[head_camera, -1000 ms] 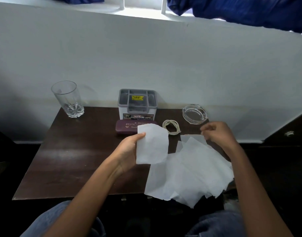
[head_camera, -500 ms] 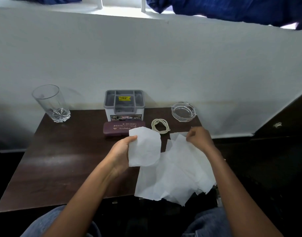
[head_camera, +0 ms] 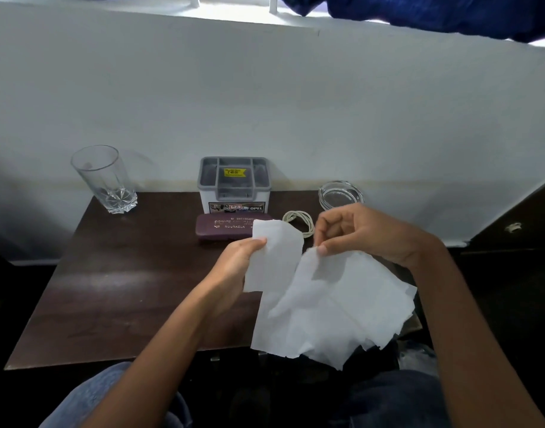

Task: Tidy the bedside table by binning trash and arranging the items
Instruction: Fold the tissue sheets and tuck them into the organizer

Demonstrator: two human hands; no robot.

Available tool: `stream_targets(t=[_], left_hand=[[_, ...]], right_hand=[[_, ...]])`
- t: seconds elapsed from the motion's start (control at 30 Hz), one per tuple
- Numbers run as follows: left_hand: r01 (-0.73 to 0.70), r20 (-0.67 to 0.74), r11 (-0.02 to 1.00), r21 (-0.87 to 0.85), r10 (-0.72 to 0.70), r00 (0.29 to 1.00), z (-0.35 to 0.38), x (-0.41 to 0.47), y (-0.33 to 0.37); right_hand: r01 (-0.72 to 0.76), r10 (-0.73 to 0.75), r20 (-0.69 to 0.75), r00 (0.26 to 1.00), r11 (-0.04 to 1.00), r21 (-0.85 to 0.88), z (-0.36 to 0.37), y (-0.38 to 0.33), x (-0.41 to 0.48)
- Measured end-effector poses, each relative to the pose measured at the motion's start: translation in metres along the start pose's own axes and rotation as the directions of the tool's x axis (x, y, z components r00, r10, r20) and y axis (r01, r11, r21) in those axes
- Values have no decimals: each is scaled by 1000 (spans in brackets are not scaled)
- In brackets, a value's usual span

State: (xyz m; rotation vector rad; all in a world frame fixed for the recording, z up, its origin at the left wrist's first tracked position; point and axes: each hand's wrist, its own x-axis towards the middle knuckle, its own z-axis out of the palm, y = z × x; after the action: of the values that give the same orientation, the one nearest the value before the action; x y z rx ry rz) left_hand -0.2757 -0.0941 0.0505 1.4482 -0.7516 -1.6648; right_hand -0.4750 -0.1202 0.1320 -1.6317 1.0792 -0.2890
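Left grip [head_camera: 231, 267] holding paper sheet [head_camera: 274, 257], right grip [head_camera: 367, 233] pinching paper pile [head_camera: 342, 310], case [head_camera: 224, 227] behind

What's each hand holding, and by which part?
The left hand grips a small white paper piece by its left edge. The right hand pinches the top corner of a larger white sheet.

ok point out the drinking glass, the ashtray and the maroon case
drinking glass [head_camera: 103, 177]: head view, middle of its side wall
ashtray [head_camera: 340, 196]: head view, its inner floor
maroon case [head_camera: 224, 227]: head view, middle of its lid
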Motion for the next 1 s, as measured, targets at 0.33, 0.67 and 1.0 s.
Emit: stream_targets(t=[0.33,0.67,1.0], left_hand=[[175,309,979,-103,-136,941,2,-6,-1],[183,352,980,-82,-143,925,2,-8,0],[190,96,968,-164,-176,980,-4,1,-8]], right_hand=[[19,-21,-280,960,1000,-11,22,1,32],[28,-31,-318,947,1000,-11,22,8,37],[-341,242,-662,709,940,-21,-32,110,14]])
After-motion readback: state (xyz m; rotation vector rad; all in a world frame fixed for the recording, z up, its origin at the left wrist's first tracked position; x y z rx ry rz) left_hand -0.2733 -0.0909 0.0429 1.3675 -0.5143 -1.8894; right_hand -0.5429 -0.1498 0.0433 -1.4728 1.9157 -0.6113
